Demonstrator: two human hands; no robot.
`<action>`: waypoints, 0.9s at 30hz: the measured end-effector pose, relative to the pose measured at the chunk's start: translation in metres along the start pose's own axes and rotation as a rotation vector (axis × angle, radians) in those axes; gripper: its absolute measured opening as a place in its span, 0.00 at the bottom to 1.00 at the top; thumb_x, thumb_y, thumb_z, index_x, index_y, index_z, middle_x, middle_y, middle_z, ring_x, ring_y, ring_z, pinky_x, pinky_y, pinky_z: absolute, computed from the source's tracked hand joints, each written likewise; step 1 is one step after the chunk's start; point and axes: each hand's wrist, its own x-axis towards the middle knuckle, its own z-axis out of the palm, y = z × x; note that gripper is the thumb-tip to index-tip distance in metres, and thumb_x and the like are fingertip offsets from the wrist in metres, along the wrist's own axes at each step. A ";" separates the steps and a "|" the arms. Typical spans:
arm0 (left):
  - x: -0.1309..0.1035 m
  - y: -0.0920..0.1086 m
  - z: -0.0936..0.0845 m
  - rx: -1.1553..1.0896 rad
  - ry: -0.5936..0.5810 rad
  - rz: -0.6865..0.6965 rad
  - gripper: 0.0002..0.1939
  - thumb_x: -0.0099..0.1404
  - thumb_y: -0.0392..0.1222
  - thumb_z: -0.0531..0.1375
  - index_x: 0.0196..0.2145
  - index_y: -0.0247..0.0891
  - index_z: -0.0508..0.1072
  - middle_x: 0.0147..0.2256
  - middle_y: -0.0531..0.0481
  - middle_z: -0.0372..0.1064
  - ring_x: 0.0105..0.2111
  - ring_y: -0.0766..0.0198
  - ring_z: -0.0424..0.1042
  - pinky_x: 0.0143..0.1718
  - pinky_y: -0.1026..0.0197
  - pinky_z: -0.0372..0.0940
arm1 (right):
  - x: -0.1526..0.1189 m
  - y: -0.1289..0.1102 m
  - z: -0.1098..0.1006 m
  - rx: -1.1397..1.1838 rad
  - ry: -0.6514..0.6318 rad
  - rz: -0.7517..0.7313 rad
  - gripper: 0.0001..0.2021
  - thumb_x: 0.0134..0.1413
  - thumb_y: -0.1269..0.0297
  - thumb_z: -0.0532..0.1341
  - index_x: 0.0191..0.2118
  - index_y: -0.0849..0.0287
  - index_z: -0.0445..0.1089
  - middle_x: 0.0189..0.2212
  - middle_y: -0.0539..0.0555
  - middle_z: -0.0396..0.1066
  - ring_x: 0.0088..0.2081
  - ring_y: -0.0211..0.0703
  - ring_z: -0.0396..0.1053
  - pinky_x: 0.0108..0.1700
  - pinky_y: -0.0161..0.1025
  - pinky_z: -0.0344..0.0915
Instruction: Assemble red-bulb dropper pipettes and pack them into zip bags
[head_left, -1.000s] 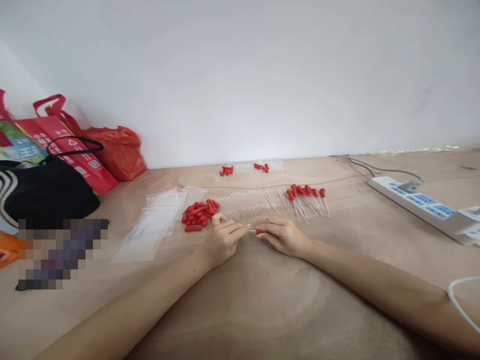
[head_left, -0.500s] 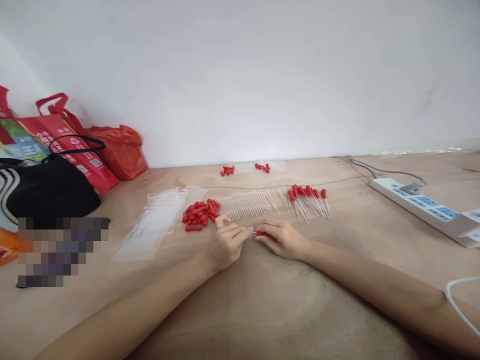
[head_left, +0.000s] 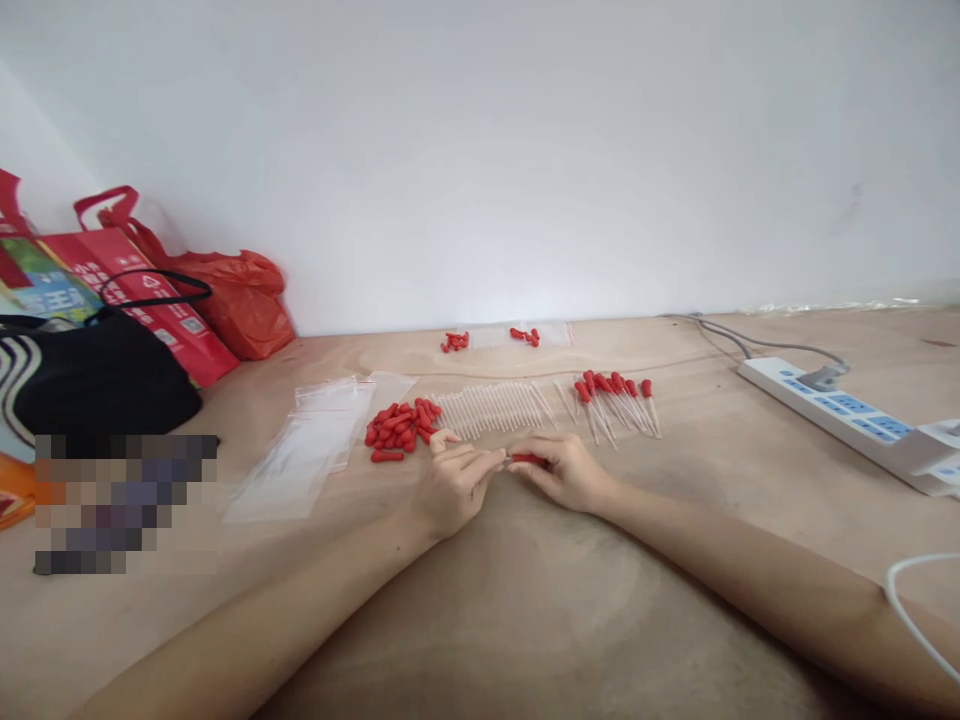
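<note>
My left hand [head_left: 459, 485] is closed in a pinch on a glass dropper tube, most of it hidden by the fingers. Facing it, my right hand [head_left: 566, 472] grips a red rubber bulb [head_left: 528, 459], whose mouth meets the tube's end between the hands. Just beyond the left hand lies a heap of loose red rubber bulbs [head_left: 397, 425]. Bare glass tubes [head_left: 495, 408] lie in a row behind both hands. To the right of that row, several droppers [head_left: 615, 390] with red bulbs fitted lie in a cluster.
Clear plastic zip bags [head_left: 300, 450] lie left of the bulbs. More small red bulbs [head_left: 454, 342] and a bag sit near the wall. A white power strip [head_left: 847, 410] with a grey cable is at the right; a black bag [head_left: 105, 385] and red bags [head_left: 232, 300] stand at the left.
My right hand has shifted its fingers slightly on the red bulb, and the gap between the hands has narrowed a little. The left hand has hardly moved.
</note>
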 end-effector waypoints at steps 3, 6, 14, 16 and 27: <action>0.002 0.002 0.003 -0.043 0.060 -0.095 0.06 0.62 0.33 0.52 0.34 0.38 0.68 0.26 0.54 0.74 0.22 0.69 0.69 0.39 0.56 0.49 | 0.002 0.002 0.006 0.308 0.134 0.201 0.11 0.48 0.59 0.59 0.36 0.59 0.65 0.27 0.52 0.69 0.30 0.37 0.67 0.32 0.35 0.65; 0.002 0.002 0.004 -0.092 0.046 -0.139 0.06 0.62 0.37 0.53 0.37 0.38 0.68 0.29 0.53 0.74 0.26 0.67 0.71 0.43 0.55 0.48 | 0.007 0.004 0.006 0.485 0.213 0.297 0.12 0.45 0.57 0.60 0.33 0.59 0.64 0.25 0.49 0.67 0.28 0.35 0.66 0.32 0.34 0.64; 0.001 -0.002 -0.004 -0.055 -0.058 -0.319 0.11 0.60 0.42 0.55 0.41 0.39 0.65 0.37 0.50 0.72 0.36 0.61 0.70 0.46 0.52 0.46 | 0.024 0.042 -0.078 -0.006 0.480 0.461 0.22 0.51 0.55 0.52 0.51 0.60 0.57 0.22 0.47 0.60 0.24 0.35 0.60 0.28 0.35 0.59; 0.002 -0.002 -0.004 -0.044 -0.082 -0.309 0.07 0.59 0.41 0.55 0.37 0.40 0.67 0.36 0.51 0.72 0.37 0.61 0.70 0.45 0.52 0.45 | 0.023 0.058 -0.098 -0.254 0.474 0.565 0.22 0.48 0.57 0.55 0.48 0.62 0.58 0.20 0.46 0.60 0.24 0.36 0.60 0.28 0.35 0.58; 0.002 -0.003 -0.003 -0.025 -0.105 -0.279 0.04 0.59 0.39 0.55 0.29 0.40 0.69 0.34 0.52 0.72 0.35 0.63 0.69 0.44 0.51 0.44 | 0.010 0.084 -0.098 -0.720 0.241 0.721 0.17 0.46 0.51 0.54 0.36 0.60 0.64 0.24 0.52 0.68 0.28 0.41 0.65 0.28 0.34 0.53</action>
